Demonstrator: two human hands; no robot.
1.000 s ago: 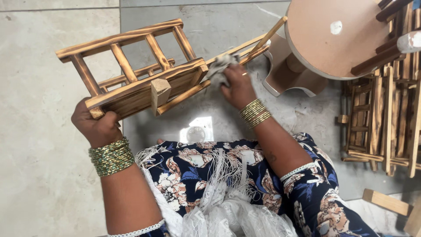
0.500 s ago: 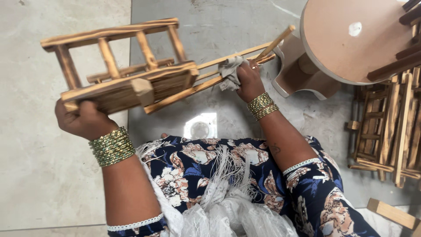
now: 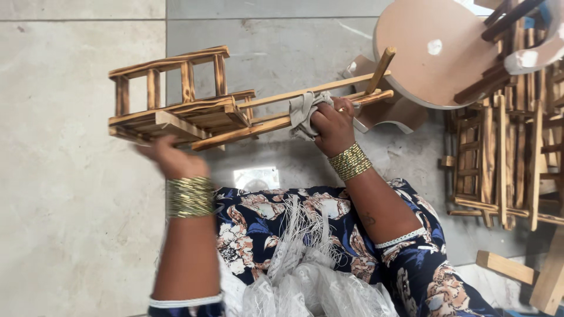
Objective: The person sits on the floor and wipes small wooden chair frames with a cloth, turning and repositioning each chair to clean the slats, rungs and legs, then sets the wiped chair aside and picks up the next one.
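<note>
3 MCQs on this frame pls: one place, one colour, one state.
1. Where is the grey cloth?
A. on the floor
B. under the right hand on the wooden rack
C. on the round stool

2. What colour are the bangles?
A. gold
B. red
C. white

3. How is the rack held?
A. flat on the floor
B. hanging on a wall
C. lifted, the left hand beneath it

B: the hand presses the cloth on the rack's rails.
A: both wrists show gold.
C: floor shows beneath it.

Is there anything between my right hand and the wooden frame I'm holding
Yes: a grey cloth is bunched under the right hand, against the wooden frame's long rails. The left hand supports the frame bare from below.
</note>
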